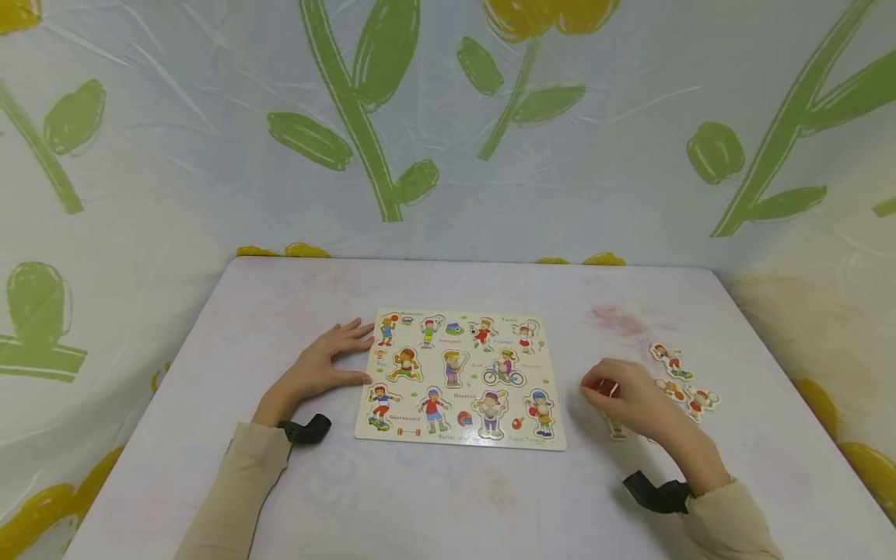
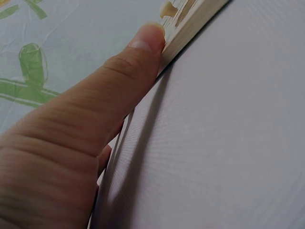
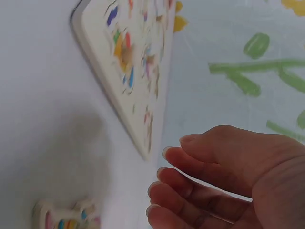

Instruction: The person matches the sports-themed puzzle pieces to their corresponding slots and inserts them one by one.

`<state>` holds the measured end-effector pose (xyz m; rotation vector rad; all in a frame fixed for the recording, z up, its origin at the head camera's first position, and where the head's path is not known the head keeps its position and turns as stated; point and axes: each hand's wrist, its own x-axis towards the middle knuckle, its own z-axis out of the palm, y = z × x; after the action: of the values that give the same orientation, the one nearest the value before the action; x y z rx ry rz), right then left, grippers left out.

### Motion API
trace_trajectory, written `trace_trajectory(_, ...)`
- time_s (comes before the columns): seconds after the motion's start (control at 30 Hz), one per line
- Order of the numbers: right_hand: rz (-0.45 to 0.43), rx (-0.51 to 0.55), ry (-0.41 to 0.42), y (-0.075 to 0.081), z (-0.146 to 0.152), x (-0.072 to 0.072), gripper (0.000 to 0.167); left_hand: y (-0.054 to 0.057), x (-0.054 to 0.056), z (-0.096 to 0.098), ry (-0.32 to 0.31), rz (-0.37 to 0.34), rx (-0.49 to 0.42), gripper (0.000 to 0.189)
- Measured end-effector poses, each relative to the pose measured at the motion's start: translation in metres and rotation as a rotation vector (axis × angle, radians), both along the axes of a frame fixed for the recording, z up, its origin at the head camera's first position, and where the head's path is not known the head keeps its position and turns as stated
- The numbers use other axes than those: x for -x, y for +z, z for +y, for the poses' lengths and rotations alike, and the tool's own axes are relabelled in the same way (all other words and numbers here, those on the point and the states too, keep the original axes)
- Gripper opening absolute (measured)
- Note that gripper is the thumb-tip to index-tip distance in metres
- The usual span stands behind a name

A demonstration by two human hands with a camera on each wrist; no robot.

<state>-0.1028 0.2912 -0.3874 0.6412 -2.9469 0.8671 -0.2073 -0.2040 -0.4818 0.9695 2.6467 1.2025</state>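
A wooden puzzle board (image 1: pixel 432 358) lies flat on the table, with sports-figure pieces set in its surface. At its left edge my left hand (image 1: pixel 322 362) has its thumb and fingers extended. The left wrist view shows the thumb (image 2: pixel 143 40) against the board's side, near a small wooden knob (image 2: pixel 168 9). Beyond the board's right edge hovers my right hand (image 1: pixel 630 397), fingers loosely bent and thumb close to the index finger. Nothing shows between those fingertips in the right wrist view. A loose puzzle piece (image 1: pixel 617 429) lies partly hidden below this hand.
More loose puzzle pieces lie right of the right hand: a skateboarder piece (image 1: pixel 670 361), and a racket-player piece (image 1: pixel 700 402) beside another partly covered one. The pale table (image 1: pixel 434 505) backs onto a flower-print sheet (image 1: pixel 231 155). Each wrist carries a black camera mount (image 1: pixel 308 429).
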Motion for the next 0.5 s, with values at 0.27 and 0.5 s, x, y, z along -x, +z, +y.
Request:
trace_trajectory(0.27,-0.070,-0.049,-0.077,-0.007,0.021,-0.011,0.011,0.001,-0.001,0.000,0.003,-0.008,-0.002,0.068)
trace_trajectory(0.5,-0.136,-0.095,-0.091,-0.012,0.027,-0.014,0.017,0.000,0.000,-0.001,-0.001,-0.011,-0.002,0.068)
